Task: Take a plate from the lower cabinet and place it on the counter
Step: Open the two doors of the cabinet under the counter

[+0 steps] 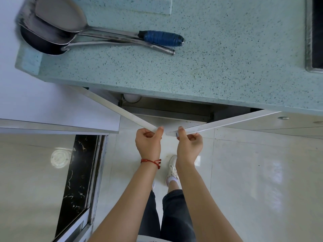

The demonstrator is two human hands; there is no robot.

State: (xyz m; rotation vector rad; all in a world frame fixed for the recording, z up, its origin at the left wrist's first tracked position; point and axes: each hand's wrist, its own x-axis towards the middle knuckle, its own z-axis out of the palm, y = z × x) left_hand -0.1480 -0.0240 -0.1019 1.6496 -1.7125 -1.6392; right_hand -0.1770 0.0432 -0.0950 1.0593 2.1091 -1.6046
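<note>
I look straight down at a speckled pale green counter with the lower cabinet under it. Its two white doors are partly swung out towards me. My left hand grips the free edge of the left door. My right hand grips the free edge of the right door. Between the doors a dark gap shows a metal rail and a white rounded object at the back. No plate is visible inside.
Two metal spatulas and a ladle, one with a blue wrapped handle, lie on the counter's left part. A sink rim is at the far right. Below are a glossy tiled floor, my legs and a black marble threshold.
</note>
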